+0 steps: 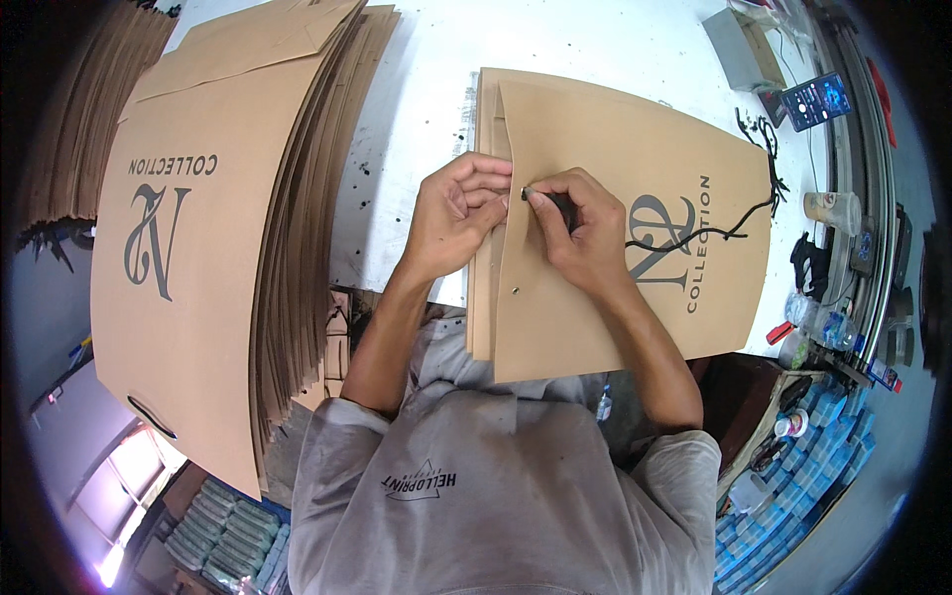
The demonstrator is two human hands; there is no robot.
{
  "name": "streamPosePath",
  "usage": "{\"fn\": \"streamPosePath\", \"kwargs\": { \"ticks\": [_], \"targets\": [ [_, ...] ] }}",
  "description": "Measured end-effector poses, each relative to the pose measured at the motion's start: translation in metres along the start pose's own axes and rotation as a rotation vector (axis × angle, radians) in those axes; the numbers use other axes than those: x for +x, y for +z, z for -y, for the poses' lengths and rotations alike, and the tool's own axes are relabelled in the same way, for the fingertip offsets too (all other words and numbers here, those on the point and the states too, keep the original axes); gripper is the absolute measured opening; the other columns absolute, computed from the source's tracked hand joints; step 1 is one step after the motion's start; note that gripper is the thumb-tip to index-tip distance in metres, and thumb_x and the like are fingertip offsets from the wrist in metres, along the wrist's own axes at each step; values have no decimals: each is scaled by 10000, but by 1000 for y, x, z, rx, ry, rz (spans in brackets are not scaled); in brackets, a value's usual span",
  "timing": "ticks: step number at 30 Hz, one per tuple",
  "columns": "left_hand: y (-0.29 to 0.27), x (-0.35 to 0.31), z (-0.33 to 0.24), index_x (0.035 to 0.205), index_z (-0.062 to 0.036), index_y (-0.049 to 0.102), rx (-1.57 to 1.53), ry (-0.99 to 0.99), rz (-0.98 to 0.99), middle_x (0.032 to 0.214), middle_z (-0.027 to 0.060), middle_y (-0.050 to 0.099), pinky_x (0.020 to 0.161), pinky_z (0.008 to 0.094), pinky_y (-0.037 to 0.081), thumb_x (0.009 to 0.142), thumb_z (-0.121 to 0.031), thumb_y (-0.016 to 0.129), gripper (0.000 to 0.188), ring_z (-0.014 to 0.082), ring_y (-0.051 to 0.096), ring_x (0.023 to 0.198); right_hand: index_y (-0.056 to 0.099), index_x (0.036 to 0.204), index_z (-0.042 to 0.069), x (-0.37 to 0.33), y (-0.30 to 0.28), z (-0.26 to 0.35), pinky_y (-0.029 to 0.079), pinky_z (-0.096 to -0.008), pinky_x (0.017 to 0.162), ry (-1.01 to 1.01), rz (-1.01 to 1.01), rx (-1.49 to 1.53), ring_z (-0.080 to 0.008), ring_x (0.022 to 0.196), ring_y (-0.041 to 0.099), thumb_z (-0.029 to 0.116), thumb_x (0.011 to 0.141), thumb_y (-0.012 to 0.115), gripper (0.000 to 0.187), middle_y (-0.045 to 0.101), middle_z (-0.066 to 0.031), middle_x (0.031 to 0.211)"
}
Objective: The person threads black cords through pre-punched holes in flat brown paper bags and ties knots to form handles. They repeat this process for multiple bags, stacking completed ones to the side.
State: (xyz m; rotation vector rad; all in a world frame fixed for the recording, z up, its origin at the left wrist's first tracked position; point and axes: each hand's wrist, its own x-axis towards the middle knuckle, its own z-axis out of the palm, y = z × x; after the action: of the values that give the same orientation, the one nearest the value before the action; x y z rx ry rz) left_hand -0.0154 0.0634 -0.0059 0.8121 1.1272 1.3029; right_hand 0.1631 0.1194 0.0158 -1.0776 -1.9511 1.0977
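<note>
A brown paper bag [595, 129] with dark printing lies flat in front of me, its open edge toward the left. My left hand [461, 213] is at that edge, fingers curled with the tips against the paper lip. With thumb and forefinger together, my right hand [580, 223] pinches a black cord at a small hole near the same edge. Part of the black cord [684, 243] comes out from under the right hand and runs right across the print. A second hole [515, 291] shows nearer to me. The cord's tip is hidden by my fingers.
More flat bags lie beneath this one. A tall stack of brown bags [213, 228] stands at left. Loose black cords [769, 164] lie at the bag's right end. Beyond them are a lit phone [816, 101], a plastic cup [833, 211] and a grey box [742, 50].
</note>
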Motion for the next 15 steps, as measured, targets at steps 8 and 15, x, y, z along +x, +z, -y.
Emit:
{"fn": "streamPosePath", "kwargs": {
  "ticks": [8, 15],
  "targets": [
    [-1, -7, 0, 1204, 64, 563, -41, -36, -21, 1103, 172, 707, 826, 272, 597, 917, 137, 608, 300, 158, 715, 984, 696, 951, -23, -1, 1, -2, 459, -257, 620, -124, 36, -2, -128, 678, 594, 3, 929, 695, 34, 674, -98, 859],
    [-2, -16, 6, 1225, 59, 544, -85, -27, 1, 1103, 181, 714, 842, 280, 600, 920, 137, 626, 325, 168, 721, 998, 660, 952, -28, -3, -5, 11, 515, -315, 615, -7, 104, -49, -218, 680, 658, -3, 919, 674, 44, 654, -140, 862]
  ]
}}
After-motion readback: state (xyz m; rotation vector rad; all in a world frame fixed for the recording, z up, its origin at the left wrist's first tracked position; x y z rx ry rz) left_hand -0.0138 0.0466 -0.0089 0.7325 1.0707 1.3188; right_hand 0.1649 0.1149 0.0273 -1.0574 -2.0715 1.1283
